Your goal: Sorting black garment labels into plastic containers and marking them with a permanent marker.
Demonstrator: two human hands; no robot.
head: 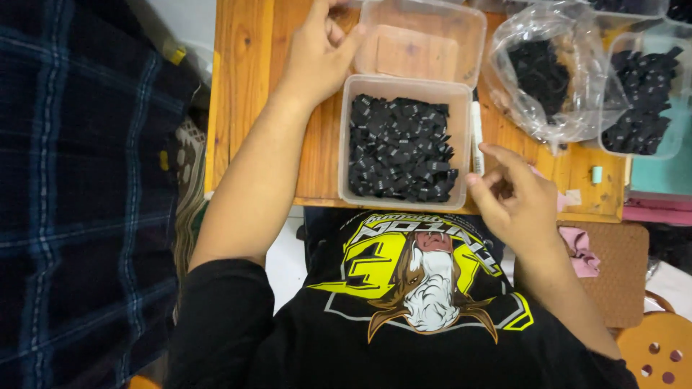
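Wooden table under both hands carries a tub of small black pieces, lying between them. Left hand rests curled against the corner of an empty tub — gripping nothing I can see. Right hand hovers half-curled just right of the full tub, beside a white pen — whether it pinches anything, I cannot tell.

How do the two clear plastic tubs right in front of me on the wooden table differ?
The near clear plastic tub is packed with small black pieces; the far clear plastic tub looks empty, with bare wood showing through its base. The left hand touches the far tub's corner; the right hand sits beside the near one. Both are rectangular, lidless and upright on the wooden table.
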